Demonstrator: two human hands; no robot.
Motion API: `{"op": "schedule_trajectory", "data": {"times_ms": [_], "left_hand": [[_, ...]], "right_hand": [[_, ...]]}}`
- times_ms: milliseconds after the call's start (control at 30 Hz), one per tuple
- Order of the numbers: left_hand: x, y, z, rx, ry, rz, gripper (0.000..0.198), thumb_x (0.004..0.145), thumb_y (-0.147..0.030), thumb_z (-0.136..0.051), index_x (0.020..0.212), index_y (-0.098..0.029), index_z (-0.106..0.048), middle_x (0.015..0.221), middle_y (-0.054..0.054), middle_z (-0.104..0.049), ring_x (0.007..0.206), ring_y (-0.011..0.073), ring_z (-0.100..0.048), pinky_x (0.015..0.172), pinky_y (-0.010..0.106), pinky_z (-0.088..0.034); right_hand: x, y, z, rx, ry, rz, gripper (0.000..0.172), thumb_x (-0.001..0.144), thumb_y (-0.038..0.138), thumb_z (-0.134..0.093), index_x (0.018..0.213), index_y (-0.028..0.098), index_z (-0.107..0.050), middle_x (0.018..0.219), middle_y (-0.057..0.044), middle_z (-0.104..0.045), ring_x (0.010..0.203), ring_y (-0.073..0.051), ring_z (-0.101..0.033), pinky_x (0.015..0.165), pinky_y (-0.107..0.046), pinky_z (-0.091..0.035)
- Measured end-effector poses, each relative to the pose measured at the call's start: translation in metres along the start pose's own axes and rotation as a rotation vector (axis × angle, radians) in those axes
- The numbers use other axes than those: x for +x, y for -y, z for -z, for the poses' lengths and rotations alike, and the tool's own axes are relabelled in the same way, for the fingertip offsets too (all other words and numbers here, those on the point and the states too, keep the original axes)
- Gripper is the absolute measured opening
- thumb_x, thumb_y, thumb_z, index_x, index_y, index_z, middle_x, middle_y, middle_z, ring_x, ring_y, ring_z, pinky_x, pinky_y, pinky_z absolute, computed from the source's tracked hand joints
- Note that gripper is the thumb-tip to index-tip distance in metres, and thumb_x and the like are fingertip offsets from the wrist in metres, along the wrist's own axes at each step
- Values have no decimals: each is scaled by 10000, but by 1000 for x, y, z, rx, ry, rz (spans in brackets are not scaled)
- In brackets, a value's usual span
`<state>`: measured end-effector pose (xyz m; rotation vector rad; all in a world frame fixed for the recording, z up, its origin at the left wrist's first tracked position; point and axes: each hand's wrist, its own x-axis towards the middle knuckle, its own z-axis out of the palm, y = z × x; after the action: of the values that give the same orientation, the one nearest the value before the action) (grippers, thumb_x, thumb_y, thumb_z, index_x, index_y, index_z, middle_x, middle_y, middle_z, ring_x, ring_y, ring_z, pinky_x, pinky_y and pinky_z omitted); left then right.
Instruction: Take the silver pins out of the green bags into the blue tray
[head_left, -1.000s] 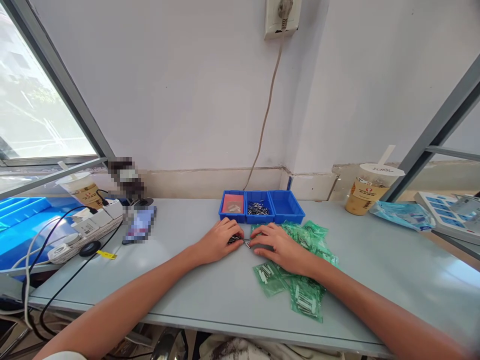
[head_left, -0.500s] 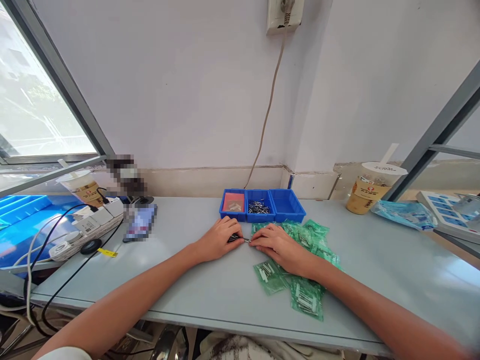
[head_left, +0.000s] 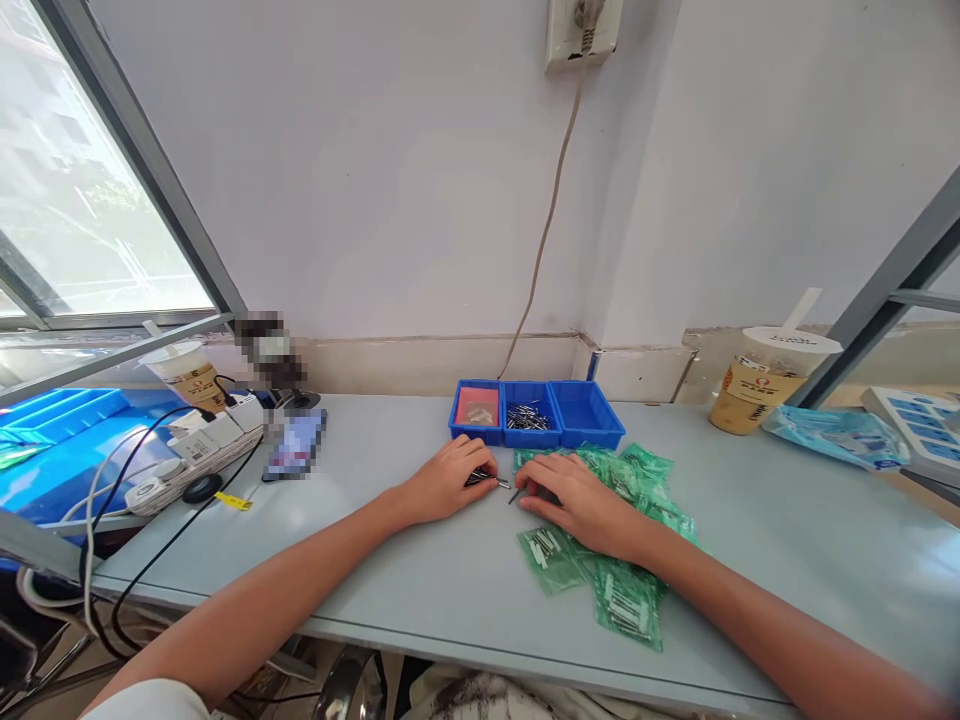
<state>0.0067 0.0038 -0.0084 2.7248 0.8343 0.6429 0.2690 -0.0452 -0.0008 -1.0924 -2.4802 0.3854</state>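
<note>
My left hand [head_left: 448, 482] is curled around a small bunch of slim metal pins [head_left: 480, 477], whose ends show past the fingertips; one points right. Just to the right, my right hand [head_left: 576, 497] has its fingers bent down to the table, with a single metal pin [head_left: 515, 495] at the fingertips. Under and beside the right hand lie several green plastic bags [head_left: 628, 600] with pins and a white strip inside. Behind both hands, a blue bin [head_left: 531, 437] holds a heap of similar metal pins [head_left: 527, 416] in its middle compartment.
The bin's left compartment has a red card [head_left: 478, 400] with small pale pieces. To the left are a phone [head_left: 295, 444], a power strip [head_left: 199, 455] with cables and a blue tray [head_left: 75, 470]. A drink cup [head_left: 761, 385] and a light-blue packet [head_left: 832, 435] stand right.
My right fingers have drawn slightly away from the left hand, and a pin now shows under them. The whole view has shifted a little, so everything sits further right.
</note>
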Motion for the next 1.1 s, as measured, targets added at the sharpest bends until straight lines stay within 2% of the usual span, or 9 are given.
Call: {"op": "schedule_trajectory", "data": {"times_ms": [100, 267, 367, 433, 500, 667, 800, 1100], "left_hand": [[0, -1, 0, 0, -1, -1, 126, 1051, -318, -561, 1033, -209, -620, 1039, 55, -649, 993, 220, -545, 915, 363, -460], [0, -1, 0, 2, -32, 0, 78, 1032, -285, -593, 1042, -213, -619, 1059, 56, -640, 1041, 227, -531, 952, 363, -469], [0, 0, 0, 20, -70, 20, 96, 1022, -290, -608, 1083, -217, -618, 1125, 69, -620, 1092, 242, -525, 983, 381, -469], [0, 1, -1, 36, -76, 28, 115, 1019, -292, -612, 1106, -217, -618, 1154, 72, -612, 1105, 244, -529, 995, 388, -466], [0, 1, -1, 46, -66, 33, 125, 1020, -296, -610, 1117, -217, -620, 1154, 70, -618, 1099, 242, -541, 993, 388, -466], [0, 0, -1, 56, -55, 51, 136, 1031, -315, -591, 1117, -216, -625, 1119, 65, -644, 1048, 236, -563, 968, 387, -469], [0, 0, -1, 64, -54, 60, 119, 1029, -313, -586, 1077, -212, -626, 1093, 62, -646, 1020, 234, -565, 952, 386, -471], [-1, 3, -3, 42, -61, 38, 121, 1028, -306, -583, 1089, -213, -630, 1106, 70, -634, 1047, 237, -553, 945, 380, -485]], "right_hand": [[0, 3, -1, -33, 24, 39, 186, 1088, 363, -488, 1130, 267, -642, 1094, -61, -685, 1006, -253, -599, 907, -414, -395], [1, 4, -2, -43, 30, 59, 257, 1112, 271, -398, 1029, 243, -640, 1043, -53, -669, 970, -231, -599, 889, -399, -394], [0, 4, -3, -49, -6, 44, 214, 1098, 312, -447, 1153, 259, -647, 1107, -68, -652, 997, -243, -599, 894, -403, -408], [0, 4, -3, -69, -5, 52, 262, 1098, 335, -446, 1270, 287, -638, 1178, -82, -637, 1042, -260, -592, 904, -414, -413], [0, 4, -3, -88, 16, 68, 305, 1106, 340, -418, 1307, 308, -645, 1207, -86, -634, 1065, -269, -587, 908, -424, -415], [1, 2, -3, -72, 18, 81, 305, 1112, 300, -390, 1136, 261, -692, 1096, -82, -663, 999, -255, -578, 885, -418, -416], [1, -1, -4, -84, 10, 66, 277, 1102, 233, -396, 990, 231, -650, 1006, -64, -653, 922, -235, -541, 836, -390, -407], [0, 3, -5, -119, -29, 78, 266, 1081, 151, -334, 998, 228, -574, 1017, -70, -634, 897, -233, -512, 800, -379, -405]]}}
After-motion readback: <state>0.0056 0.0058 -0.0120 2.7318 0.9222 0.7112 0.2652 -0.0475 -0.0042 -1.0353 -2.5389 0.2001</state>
